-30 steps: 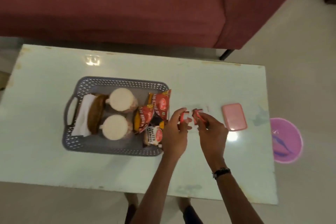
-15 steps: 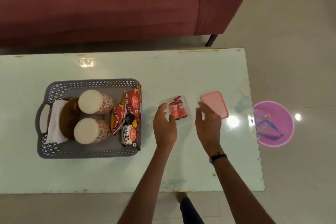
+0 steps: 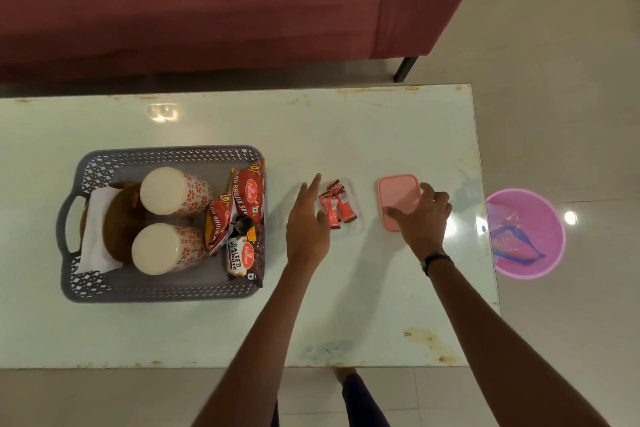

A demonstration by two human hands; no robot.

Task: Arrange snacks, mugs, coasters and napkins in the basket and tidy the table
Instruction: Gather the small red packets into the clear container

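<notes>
A grey basket (image 3: 156, 291) sits on the left of the white table (image 3: 346, 315). It holds two white mugs with red flowers (image 3: 173, 191), brown coasters (image 3: 119, 222) on a white napkin (image 3: 95, 218), and red snack packets (image 3: 247, 198). Small red sachets (image 3: 337, 208) lie in a clear container (image 3: 356, 222) at the table's middle. My left hand (image 3: 306, 225) hovers just left of it, fingers spread and empty. My right hand (image 3: 420, 218) rests on the near right corner of a pink lid (image 3: 396, 194), fingers curled over its edge.
A maroon sofa (image 3: 207, 10) stands behind the table. A pink bin (image 3: 526, 232) with wrappers inside is on the floor just past the table's right edge. My foot (image 3: 346, 374) shows below the near edge.
Both hands held red sachets a second ago; those now lie in the clear container. My left hand has opened beside it and my right hand has moved right onto the pink lid.
</notes>
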